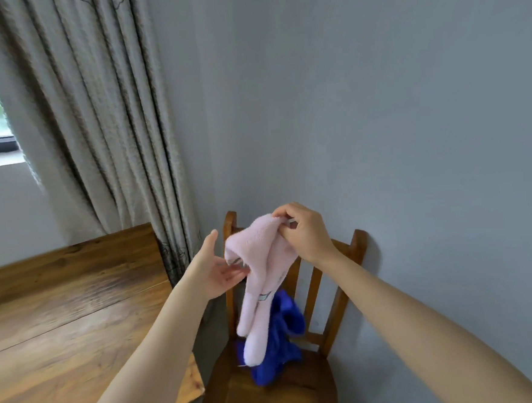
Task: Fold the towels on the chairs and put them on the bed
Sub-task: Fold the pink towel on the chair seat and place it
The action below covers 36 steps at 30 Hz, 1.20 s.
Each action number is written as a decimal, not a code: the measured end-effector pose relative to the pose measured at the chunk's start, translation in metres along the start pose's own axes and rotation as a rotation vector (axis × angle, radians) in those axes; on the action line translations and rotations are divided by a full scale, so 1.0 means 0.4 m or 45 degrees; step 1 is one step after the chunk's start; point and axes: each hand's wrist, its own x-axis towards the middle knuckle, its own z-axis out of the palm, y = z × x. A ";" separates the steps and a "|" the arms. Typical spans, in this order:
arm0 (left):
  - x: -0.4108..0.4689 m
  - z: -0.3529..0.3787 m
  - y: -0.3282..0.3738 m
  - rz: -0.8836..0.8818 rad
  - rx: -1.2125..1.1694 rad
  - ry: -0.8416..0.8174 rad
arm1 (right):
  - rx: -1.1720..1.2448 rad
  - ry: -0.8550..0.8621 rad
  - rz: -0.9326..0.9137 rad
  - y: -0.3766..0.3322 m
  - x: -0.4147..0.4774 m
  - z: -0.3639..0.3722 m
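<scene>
A: Pinching the top of the pink towel (259,264) with the right fingers (283,213), curled tight on a small bit of cloth. Nothing held in the left fingers (233,272): spread, straight, right at the towel's left fold. Touching or just short, impossible to tell.

B: Hanging bunched, then, not spread out?

A: Yes. Dangling in a long rope above the chair (338,303) seat, lower end down in front of the blue towel (286,329), itself heaped at the seat's back edge against the slats.

B: Likely trouble from here?

A: Slipping out of so small a pinch, probably, and dropping onto the blue heap. Or catching the wrong layer with the left and ending up with a twisted, lopsided fold. Possibly snagging the blue towel and dragging it off the seat.

B: Anything hidden?

A: Corners and hems of the pink towel, lost inside the bunch. Middle of the blue towel, behind the pink. Front edge of the seat, cut off at the bottom. No bed in view at all: only table (62,325) at left, curtain (95,119), bare wall (408,97).
</scene>
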 end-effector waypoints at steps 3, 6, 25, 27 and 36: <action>-0.030 0.004 -0.030 -0.020 -0.114 -0.056 | 0.092 -0.148 -0.014 -0.017 -0.053 -0.013; -0.064 0.011 -0.063 0.140 0.061 0.000 | 0.140 -0.285 -0.016 -0.011 -0.123 -0.016; -0.359 -0.096 -0.139 0.477 0.892 -0.438 | 0.420 -0.465 0.702 -0.101 -0.369 0.043; -0.401 -0.125 -0.131 0.467 0.919 -0.497 | 0.628 -0.602 0.752 -0.126 -0.392 0.061; -0.467 -0.247 -0.148 0.416 0.980 -0.574 | 0.995 -0.292 0.901 -0.239 -0.514 0.077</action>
